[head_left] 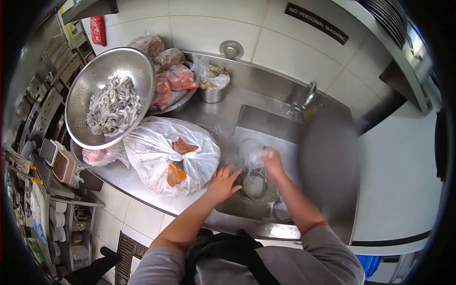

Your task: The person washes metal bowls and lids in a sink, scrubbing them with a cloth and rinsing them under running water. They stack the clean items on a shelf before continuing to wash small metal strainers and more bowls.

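Note:
My left hand (223, 184) lies on the sink's left rim with its fingers spread, beside a knotted white plastic bag (154, 173) with orange-brown contents showing through. Over the sink basin (232, 207), my right hand (272, 162) is closed and smeared by motion. A clear, whitish, blurred thing (250, 151) is at its fingers; I cannot make out its kind. Below it, a small round metal container (254, 185) with something pale in it stands in the basin. Another round, shiny thing (282, 210) lies near the front of the basin, partly hidden by my right forearm.
A steel colander (76, 102) of pale, squid-like pieces stands at the left. Behind it lie bagged red meat (178, 78) and a metal pot (213, 95). The tap (309, 95) is at the back. A blurred grey oval (330, 161) covers the sink's right side.

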Tool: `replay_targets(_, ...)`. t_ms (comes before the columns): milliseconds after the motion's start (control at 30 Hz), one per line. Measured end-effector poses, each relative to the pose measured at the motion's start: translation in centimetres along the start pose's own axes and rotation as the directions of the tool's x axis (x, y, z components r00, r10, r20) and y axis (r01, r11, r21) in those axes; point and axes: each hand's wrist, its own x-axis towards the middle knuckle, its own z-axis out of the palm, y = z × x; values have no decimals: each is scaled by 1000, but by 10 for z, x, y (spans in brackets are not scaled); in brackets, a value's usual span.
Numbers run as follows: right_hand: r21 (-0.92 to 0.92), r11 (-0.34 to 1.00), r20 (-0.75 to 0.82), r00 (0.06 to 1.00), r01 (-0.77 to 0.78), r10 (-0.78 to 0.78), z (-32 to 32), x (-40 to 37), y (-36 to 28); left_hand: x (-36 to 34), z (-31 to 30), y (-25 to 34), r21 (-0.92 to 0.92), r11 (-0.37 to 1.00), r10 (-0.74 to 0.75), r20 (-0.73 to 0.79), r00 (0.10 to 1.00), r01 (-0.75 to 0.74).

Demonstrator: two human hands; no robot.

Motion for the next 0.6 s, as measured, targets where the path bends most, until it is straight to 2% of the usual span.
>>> replay_targets(67, -87, 980, -30, 983, 180, -183, 17, 53, -53, -14, 4, -26, 19, 999, 47, -60, 997, -46)
replay_targets(100, -60, 962, -29, 963, 267, -269, 33, 77, -88, -17, 4, -33, -5, 994, 112, -31, 993, -112)
replay_targets(133, -42, 936, -123, 928, 350, -352, 55, 110, -108, -19, 4, -39, -31, 984, 177, -2, 984, -177)
replay_targets(167, 14, 923, -84, 920, 385, -383, 79, 113, -161, -21, 3, -42, -29, 985, 171, 3, 985, -171)
replay_targets(200, -105, 902, -35, 905, 419, -425, 98, 141, -187, -21, 4, -41, -50, 985, 164, 22, 986, -163)
replay_targets(233, -344, 806, -85, 839, 481, -537, 122, 192, -183, -21, 6, -41, -69, 986, 154, 41, 987, -151)
replay_targets(300, -631, 595, 55, 794, 498, -606, 167, 218, -219, -21, 15, -45, -76, 989, 133, 49, 990, -129)
replay_targets(333, -620, 613, 53, 805, 490, -591, 190, 221, -222, -22, 20, -47, -91, 988, 129, 53, 990, -124)
replay_targets(400, -885, 375, 150, 932, 275, -329, 229, 238, -209, -22, 21, -45, -124, 988, 98, 86, 991, -87)
replay_targets(433, -882, 388, 147, 938, 269, -314, 243, 246, -198, -19, 19, -46, -159, 985, 87, 101, 991, -70)
replay_targets(500, -880, 415, 233, 971, 231, -45, 263, 245, -174, -18, 26, -49, -212, 974, 105, 98, 990, -82)
replay_targets(533, -923, 311, 234, 972, 225, -9, 267, 247, -168, -17, 29, -51, -264, 959, 128, 67, 990, -106)
replay_targets(600, -923, 321, 245, 967, 213, 63, 267, 260, -164, -18, 28, -49, -302, 950, 106, 77, 991, -78)
